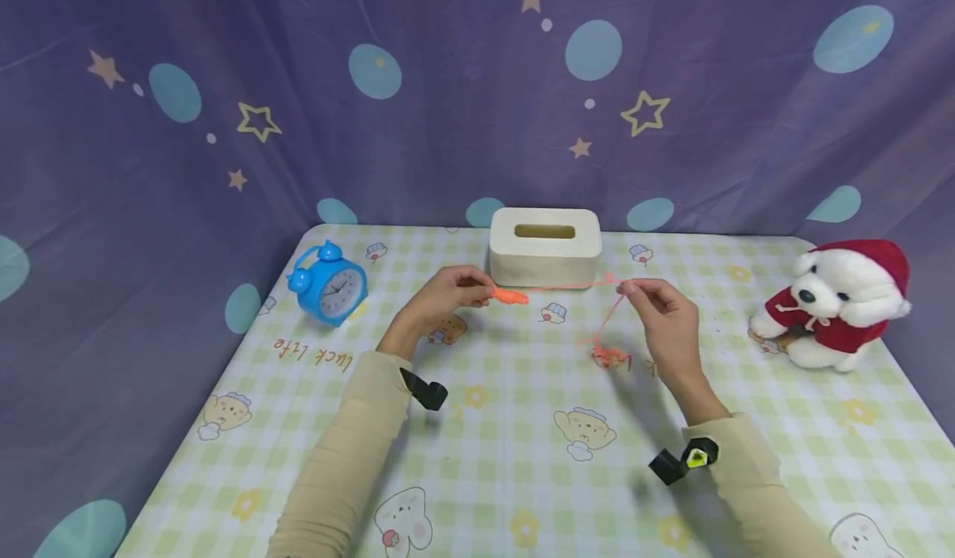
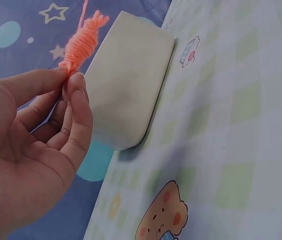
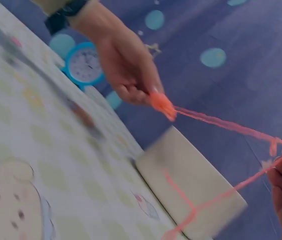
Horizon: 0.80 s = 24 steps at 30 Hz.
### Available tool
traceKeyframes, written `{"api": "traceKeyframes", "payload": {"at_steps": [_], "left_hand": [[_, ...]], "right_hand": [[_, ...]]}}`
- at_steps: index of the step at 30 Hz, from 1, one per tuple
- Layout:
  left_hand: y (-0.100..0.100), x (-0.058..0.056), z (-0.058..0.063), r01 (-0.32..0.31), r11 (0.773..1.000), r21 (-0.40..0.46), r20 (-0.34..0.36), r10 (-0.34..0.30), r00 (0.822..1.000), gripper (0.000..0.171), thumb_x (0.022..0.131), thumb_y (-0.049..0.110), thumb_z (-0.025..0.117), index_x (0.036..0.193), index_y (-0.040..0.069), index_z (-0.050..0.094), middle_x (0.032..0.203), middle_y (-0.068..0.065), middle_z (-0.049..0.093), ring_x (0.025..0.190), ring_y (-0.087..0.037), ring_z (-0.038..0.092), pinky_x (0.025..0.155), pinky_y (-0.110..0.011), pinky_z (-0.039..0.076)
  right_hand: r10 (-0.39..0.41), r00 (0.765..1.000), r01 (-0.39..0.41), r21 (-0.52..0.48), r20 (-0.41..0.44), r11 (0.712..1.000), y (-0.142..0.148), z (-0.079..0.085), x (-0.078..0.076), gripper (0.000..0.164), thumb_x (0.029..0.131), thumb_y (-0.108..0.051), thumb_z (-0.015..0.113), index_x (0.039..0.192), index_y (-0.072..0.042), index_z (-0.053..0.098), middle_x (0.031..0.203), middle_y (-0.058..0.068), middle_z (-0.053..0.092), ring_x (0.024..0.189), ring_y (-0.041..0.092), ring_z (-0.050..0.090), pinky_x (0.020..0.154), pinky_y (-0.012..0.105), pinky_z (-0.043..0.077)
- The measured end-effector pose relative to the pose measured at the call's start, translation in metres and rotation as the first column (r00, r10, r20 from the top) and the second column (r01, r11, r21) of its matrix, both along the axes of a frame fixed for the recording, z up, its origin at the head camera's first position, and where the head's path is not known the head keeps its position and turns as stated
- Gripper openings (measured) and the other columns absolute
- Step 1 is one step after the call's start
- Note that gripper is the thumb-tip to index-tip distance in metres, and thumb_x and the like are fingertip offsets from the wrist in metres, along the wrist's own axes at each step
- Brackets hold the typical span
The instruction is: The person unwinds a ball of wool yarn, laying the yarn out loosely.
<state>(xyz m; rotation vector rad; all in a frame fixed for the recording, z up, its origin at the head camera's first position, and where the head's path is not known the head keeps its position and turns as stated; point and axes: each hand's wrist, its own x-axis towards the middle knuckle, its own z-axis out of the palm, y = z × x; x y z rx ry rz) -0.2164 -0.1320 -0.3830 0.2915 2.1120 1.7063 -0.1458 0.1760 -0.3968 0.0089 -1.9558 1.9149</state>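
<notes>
My left hand (image 1: 445, 299) pinches one end of a small wound bundle of orange yarn (image 2: 82, 45) between thumb and fingers, above the table. From the bundle a yarn strand (image 3: 221, 123) stretches across to my right hand (image 1: 666, 323), which pinches it between thumb and fingertips. Below the right hand the yarn hangs down towards a loose tangle of yarn (image 1: 610, 356), which appears to lie on the tablecloth. The right wrist view shows only part of the right hand at its edge.
Behind the yarn stands a cream tissue box (image 1: 545, 268). A blue alarm clock (image 1: 332, 287) is at the back left, and a white plush bear (image 1: 836, 305) in red sits at the right. A checked cloth (image 1: 492, 475) covers the table, with a purple curtain (image 1: 462, 143) behind.
</notes>
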Motion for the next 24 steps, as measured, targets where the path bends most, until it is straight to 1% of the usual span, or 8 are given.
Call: {"api": "traceKeyframes", "payload": {"at_steps": [4,7,9,11,14,17,20,24], "left_hand": [[-0.002,-0.002,-0.001,-0.005,1.0,-0.018,0.0,0.005,1.0,0.016,0.091,0.016,0.066,0.103,0.006,0.068,0.1,-0.012,0.065,0.102,-0.04,0.057,0.098,-0.06,0.041],[-0.003,-0.003,-0.001,-0.006,1.0,-0.013,0.001,0.006,1.0,0.015,0.091,0.016,0.067,0.102,0.006,0.069,0.102,-0.017,0.064,0.099,-0.038,0.057,0.097,-0.06,0.041],[-0.003,-0.003,-0.001,-0.007,1.0,-0.008,0.003,0.007,1.0,0.015,0.091,0.015,0.067,0.102,0.006,0.069,0.103,-0.019,0.064,0.099,-0.04,0.056,0.097,-0.061,0.04],[-0.003,-0.003,0.0,-0.009,1.0,-0.008,0.004,0.009,1.0,0.014,0.091,0.015,0.066,0.102,0.005,0.068,0.1,-0.016,0.064,0.1,-0.041,0.056,0.097,-0.061,0.04],[-0.004,-0.003,0.0,-0.018,1.0,-0.019,0.006,0.018,1.0,0.014,0.092,0.014,0.065,0.102,0.005,0.067,0.097,-0.009,0.066,0.1,-0.039,0.058,0.1,-0.059,0.042],[-0.004,-0.003,0.001,-0.024,0.999,-0.021,0.007,0.024,1.0,0.014,0.092,0.013,0.064,0.102,0.005,0.066,0.098,-0.009,0.066,0.101,-0.038,0.059,0.101,-0.058,0.043],[-0.005,-0.003,0.001,-0.03,0.999,-0.018,0.012,0.03,0.999,0.014,0.092,0.013,0.065,0.103,0.004,0.065,0.1,-0.011,0.065,0.102,-0.039,0.059,0.101,-0.057,0.043],[-0.006,-0.003,0.0,-0.03,0.999,-0.028,0.01,0.03,0.999,0.013,0.092,0.014,0.065,0.102,0.006,0.066,0.096,-0.006,0.065,0.101,-0.037,0.059,0.101,-0.056,0.043]], "right_hand": [[-0.067,0.998,0.067,-0.009,0.004,0.998,0.019,-0.001,0.001,0.027,0.09,-0.018,0.068,0.1,0.007,0.068,0.086,-0.007,0.072,0.086,0.008,0.067,0.082,0.016,0.051],[-0.108,0.994,0.108,-0.011,0.017,0.994,0.03,-0.003,0.003,0.028,0.09,-0.019,0.068,0.1,0.006,0.068,0.086,-0.007,0.071,0.087,0.007,0.066,0.081,0.015,0.051],[-0.13,0.991,0.13,-0.01,0.024,0.991,0.035,-0.004,0.005,0.027,0.09,-0.018,0.068,0.101,0.006,0.068,0.086,-0.008,0.071,0.086,0.007,0.066,0.081,0.014,0.05],[-0.142,0.989,0.143,-0.029,0.027,0.989,0.039,-0.006,0.007,0.026,0.089,-0.017,0.068,0.101,0.007,0.068,0.086,-0.007,0.071,0.085,0.007,0.065,0.081,0.014,0.05],[-0.155,0.988,0.156,-0.077,0.02,0.985,0.045,-0.008,0.009,0.025,0.089,-0.013,0.069,0.1,0.009,0.067,0.085,-0.007,0.072,0.085,0.007,0.065,0.081,0.014,0.049],[-0.169,0.985,0.17,-0.13,0.014,0.977,0.051,-0.009,0.011,0.026,0.088,-0.012,0.07,0.1,0.011,0.066,0.083,-0.006,0.072,0.084,0.007,0.066,0.082,0.014,0.05],[-0.188,0.982,0.187,-0.143,0.01,0.972,0.057,-0.009,0.012,0.026,0.088,-0.012,0.07,0.1,0.01,0.067,0.082,-0.006,0.072,0.084,0.007,0.067,0.082,0.014,0.049],[-0.21,0.978,0.207,-0.143,-0.006,0.968,0.065,-0.008,0.014,0.024,0.088,-0.01,0.069,0.099,0.011,0.067,0.081,-0.006,0.072,0.082,0.007,0.065,0.08,0.015,0.048]]}}
